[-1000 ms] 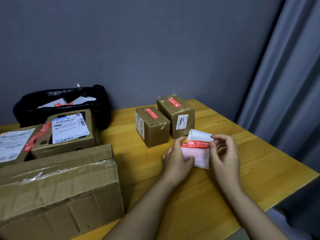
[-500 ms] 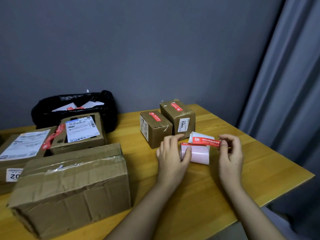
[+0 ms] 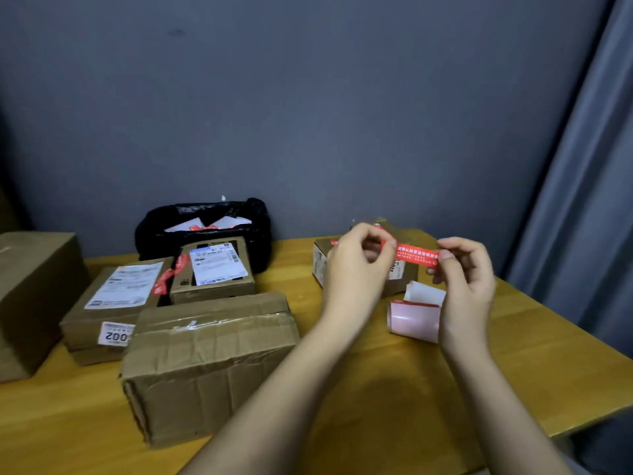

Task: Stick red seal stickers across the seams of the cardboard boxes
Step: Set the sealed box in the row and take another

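Red seal sticker (image 3: 416,257), white print unreadable, between both hands' pinches

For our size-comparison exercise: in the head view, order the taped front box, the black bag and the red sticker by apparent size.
1. taped front box, though nearest the camera
2. black bag
3. red sticker, stretched between left hand and right hand

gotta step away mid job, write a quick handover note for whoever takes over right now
Left hand and right hand each pinch one end of a peeled red seal sticker, held in the air above the table.
Backing roll lies on the table under the right hand.
Done: the two small boxes behind the hands look sealed, though they are mostly hidden.
Left: the big taped box in front shows no red sticker; press this one across its seam.
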`<state>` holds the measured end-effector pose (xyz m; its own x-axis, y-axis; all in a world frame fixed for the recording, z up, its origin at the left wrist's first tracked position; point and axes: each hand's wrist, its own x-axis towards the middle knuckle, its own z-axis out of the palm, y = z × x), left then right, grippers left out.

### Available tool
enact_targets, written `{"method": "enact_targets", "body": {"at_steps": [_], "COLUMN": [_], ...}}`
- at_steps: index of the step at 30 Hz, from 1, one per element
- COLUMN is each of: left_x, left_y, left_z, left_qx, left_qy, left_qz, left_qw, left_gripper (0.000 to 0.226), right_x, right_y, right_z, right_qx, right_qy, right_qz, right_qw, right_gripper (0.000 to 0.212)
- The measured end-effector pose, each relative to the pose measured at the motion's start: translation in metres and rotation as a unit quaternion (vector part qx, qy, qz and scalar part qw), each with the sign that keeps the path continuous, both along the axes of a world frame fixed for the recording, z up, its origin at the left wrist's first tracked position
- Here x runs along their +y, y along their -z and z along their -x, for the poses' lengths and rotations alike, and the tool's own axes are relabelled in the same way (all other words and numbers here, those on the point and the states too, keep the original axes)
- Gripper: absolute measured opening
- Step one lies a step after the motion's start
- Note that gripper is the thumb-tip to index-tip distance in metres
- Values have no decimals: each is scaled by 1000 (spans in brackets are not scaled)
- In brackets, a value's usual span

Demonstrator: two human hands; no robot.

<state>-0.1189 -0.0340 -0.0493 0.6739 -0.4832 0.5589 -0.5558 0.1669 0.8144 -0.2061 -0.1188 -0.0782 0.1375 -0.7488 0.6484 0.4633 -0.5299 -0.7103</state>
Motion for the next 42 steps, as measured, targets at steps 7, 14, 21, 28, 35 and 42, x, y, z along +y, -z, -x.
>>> {"method": "enact_targets", "body": {"at_steps": [7,14,21,28,35,42], "left_x": [68,151,202,202,197,194], "left_y": [-26,-25,-4,13,19,21], "left_z": [-40,-67,-73,-65,-62,-61], "left_qx": [-46,-53,-26,-36,-52,-59], "left_qy": [-96,-180,-212,-236,-259,-259], "left_qz": [-8,-85,-200,-203,-204,-209], "left_qw": [994,979,956,949,943,941], "left_gripper": [10,7,25,25,25,27], "right_x": [38,88,121,138,143,145], "right_y": [-22,-39,-19,-7,4,6], "right_z": [-43,-76,-92,-90,-83,-83], "right_qx": [70,181,342,354,362,385], "right_qy": [-104,-165,-168,-146,-86,-16], "right_qz": [-11,57,94,92,134,206], "right_qw": [992,968,920,919,919,900], "right_gripper": [15,18,12,13,15,17]}}
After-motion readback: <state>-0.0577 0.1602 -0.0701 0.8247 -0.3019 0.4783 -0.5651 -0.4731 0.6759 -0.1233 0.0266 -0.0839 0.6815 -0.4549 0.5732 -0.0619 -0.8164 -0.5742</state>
